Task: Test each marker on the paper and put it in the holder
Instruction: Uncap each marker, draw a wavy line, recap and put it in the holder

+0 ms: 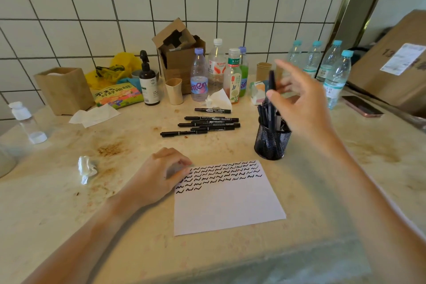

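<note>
Nearest the camera lies the paper (227, 200), a thin white sheet flat on the stained counter (69, 226); its upper part is already covered with rows of black squiggles, and the lower part is blank. It is light and limp, likely to slide or buckle under a pen stroke, so it wants pinning at an edge. The left hand (161, 175) does just that: it rests on the sheet's upper left corner with fingers loosely curled and nothing held in them. Just beyond the sheet's upper right corner stands the holder (272, 140), a black mesh cup already crowded with markers, light enough that a careless push could tip it. Above it hovers the right hand (297, 99), blurred; it appears to pinch one dark marker (272, 80) near its lower end between thumb and fingertip, the other fingers spread, though the blur leaves the exact grip uncertain. The marker stands roughly upright over the holder's mouth. Such a marker is stiff, slim, light and smooth-barrelled, best taken mid-barrel and dropped in end first. Farther back, left of the holder, the loose markers (207, 123) lie side by side on the counter, still to be tested.
</note>
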